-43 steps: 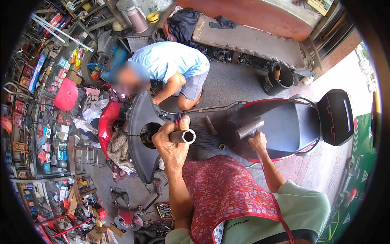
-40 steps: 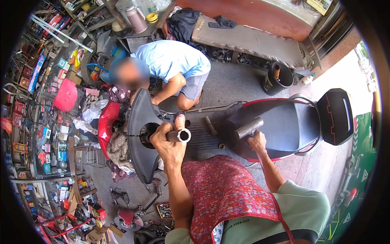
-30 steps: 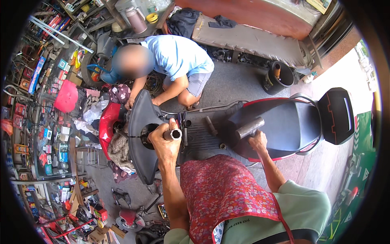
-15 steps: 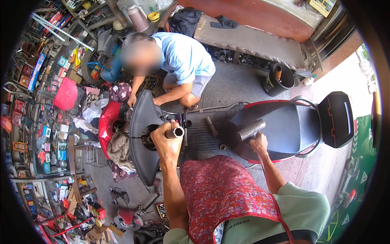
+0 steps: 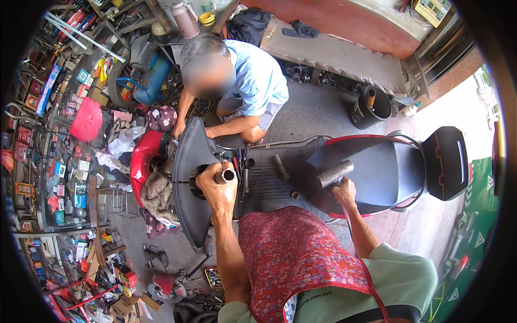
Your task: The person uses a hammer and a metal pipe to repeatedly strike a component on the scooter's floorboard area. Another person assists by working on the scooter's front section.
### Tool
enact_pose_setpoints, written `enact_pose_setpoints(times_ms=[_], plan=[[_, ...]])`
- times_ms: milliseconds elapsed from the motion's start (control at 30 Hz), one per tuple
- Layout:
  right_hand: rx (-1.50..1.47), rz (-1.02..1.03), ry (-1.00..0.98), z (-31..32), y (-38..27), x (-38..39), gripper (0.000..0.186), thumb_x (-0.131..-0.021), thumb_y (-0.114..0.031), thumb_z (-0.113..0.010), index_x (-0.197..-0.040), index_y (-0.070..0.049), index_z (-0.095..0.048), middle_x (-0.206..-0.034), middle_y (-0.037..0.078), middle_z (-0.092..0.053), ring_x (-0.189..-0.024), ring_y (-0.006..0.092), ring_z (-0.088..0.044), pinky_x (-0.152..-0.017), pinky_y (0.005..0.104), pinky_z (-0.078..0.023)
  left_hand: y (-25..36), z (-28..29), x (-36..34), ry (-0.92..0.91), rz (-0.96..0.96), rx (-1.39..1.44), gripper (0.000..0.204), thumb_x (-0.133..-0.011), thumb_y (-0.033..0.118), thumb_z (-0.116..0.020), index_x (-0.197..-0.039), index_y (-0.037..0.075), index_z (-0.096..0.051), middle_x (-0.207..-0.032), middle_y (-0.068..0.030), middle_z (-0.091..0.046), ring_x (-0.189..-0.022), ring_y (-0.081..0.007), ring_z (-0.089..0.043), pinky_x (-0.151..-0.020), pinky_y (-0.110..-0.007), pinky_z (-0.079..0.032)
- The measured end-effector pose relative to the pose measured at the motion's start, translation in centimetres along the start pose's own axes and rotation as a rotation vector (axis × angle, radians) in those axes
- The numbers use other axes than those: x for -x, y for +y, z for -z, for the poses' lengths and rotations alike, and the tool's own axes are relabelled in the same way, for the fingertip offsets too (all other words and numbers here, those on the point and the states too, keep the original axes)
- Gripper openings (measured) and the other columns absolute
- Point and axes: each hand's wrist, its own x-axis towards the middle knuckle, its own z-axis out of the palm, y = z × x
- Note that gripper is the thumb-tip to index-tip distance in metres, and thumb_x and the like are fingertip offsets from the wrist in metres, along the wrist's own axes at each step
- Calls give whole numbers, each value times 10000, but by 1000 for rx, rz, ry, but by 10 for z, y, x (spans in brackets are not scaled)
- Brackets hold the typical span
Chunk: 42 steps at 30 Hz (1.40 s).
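My left hand is closed round an upright steel tube, held over the hole in the dark grey front panel of a scooter. My right hand grips a hammer with a thick cylindrical metal head, held over the black seat. On the ribbed footboard between them lie a metal bolt, a small ring and several tools. Across the scooter a person in a light blue shirt crouches, hands at the far edge of the front panel.
A glass counter crowded with parts and boxes fills the left. A cushioned bench and a black bucket are at the back. The top box juts out right. More parts lie on the floor at lower left.
My left hand and tube have moved slightly left and up in the picture. The crouching person has shifted right and raised their head, hands at the front panel. My right hand still holds the hammer.
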Motion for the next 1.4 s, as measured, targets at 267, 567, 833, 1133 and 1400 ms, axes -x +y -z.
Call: enact_pose_setpoints(times_ms=[267, 567, 833, 1133, 1400], plan=[[6, -9, -1, -2, 2, -1, 309, -678, -233, -591, -828, 35, -620, -734, 239, -643, -704, 380, -651, -742, 418, -506, 32, 2, -1, -98, -7, 10, 341, -776, -5, -607, -556, -39, -348, -484, -145, -374, -450, -160, -293, -445, -343, -303], [36, -56, -56, 5, -6, 1, 284, -666, -185, -560, -856, 18, -615, -690, 220, -639, -672, 372, -648, -720, 424, -506, -44, 17, 13, -105, 131, 61, 321, -750, -25, -547, -531, 4, -315, -504, 38, -270, -499, -33, -285, -449, -299, -229], [-11, -19, -66, 9, -6, 5, 303, -639, -124, -556, -903, 23, -589, -646, 201, -619, -542, 309, -634, -524, 389, -505, -16, 13, 4, -161, -47, 56, 340, -738, -24, -565, -543, 12, -288, -521, -69, -208, -493, -66, -232, -429, -325, -217], [25, -10, 33, -12, 15, -7, 282, -664, -187, -575, -865, 6, -613, -815, 257, -635, -843, 421, -614, -760, 463, -474, -44, 19, -3, -178, 80, -94, 289, -735, 48, -567, -558, -32, -353, -518, -92, -250, -487, -92, -298, -450, -353, -282], [85, 76, 103, -18, 29, -15, 320, -629, -150, -552, -874, 54, -591, -617, 218, -612, -559, 340, -635, -592, 408, -507, -58, 9, 2, 0, 90, -39, 285, -709, 30, -566, -565, -44, -331, -530, -74, -225, -506, -87, -271, -463, -349, -252]])
